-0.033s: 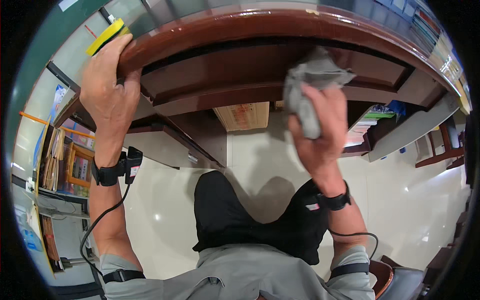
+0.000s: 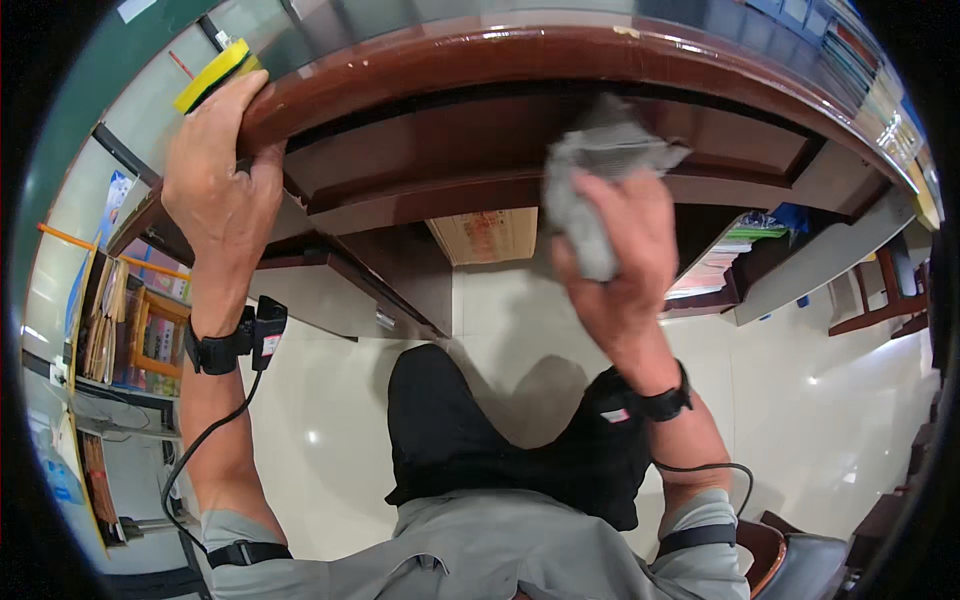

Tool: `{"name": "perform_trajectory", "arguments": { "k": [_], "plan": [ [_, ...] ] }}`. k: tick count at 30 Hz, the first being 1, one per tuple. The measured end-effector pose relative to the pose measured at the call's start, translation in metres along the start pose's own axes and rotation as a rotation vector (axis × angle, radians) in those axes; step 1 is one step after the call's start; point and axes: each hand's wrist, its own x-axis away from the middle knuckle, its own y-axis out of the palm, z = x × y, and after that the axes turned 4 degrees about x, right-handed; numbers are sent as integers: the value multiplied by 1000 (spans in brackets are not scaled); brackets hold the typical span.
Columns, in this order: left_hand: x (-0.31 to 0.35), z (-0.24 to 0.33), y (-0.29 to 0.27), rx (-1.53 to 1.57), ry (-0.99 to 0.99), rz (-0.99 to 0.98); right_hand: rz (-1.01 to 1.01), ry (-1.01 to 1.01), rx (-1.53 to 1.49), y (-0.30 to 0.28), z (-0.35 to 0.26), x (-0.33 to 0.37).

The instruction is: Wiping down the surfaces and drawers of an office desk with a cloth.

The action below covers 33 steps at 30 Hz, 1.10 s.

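Note:
My left hand [image 2: 222,185] is wrapped round the left end of the reddish-brown wooden desk's rounded edge [image 2: 400,75], thumb underneath. Just beyond its fingertips is a yellow block with a dark underside [image 2: 215,74]; whether the fingers touch it I cannot tell. In my right hand [image 2: 632,250] is a crumpled grey cloth [image 2: 590,190], partly covered by the fingers and smeared by motion. The cloth is up against the dark brown drawer front [image 2: 450,150] below the desk edge, right of its middle.
Under the desk are an open cabinet door [image 2: 345,290] at left, a cardboard box [image 2: 490,236] and a stack of papers [image 2: 712,272] at right. Shelves with files and a wooden frame [image 2: 160,330] stand far left. A chair [image 2: 800,560] is behind me at lower right.
My right hand and the grey cloth have shifted a little left along the drawer front. My left hand keeps its hold on the desk edge.

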Motion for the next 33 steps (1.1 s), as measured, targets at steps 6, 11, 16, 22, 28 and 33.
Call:
{"name": "perform_trajectory", "arguments": {
  "k": [6, 11, 16, 22, 28, 33],
  "plan": [
    [3, -6, -7, -5, -14, 6, -239, -139, -161, 61, -63, -20],
    [-1, -3, -1, 59, -28, 1, -238, -374, -176, 117, -95, -25],
    [2, -2, -2, 47, -39, 1, -400, -384, -178, 89, -67, -16],
    [1, -4, -14, -15, -19, 13, -166, -193, 105, 0, 27, 14],
    [7, -3, -2, -15, -20, 18, 181, 189, 414, -79, 98, 39],
    [7, -3, -9, -15, -45, 19, 395, 886, -236, -86, 101, 38]
  ]
}}
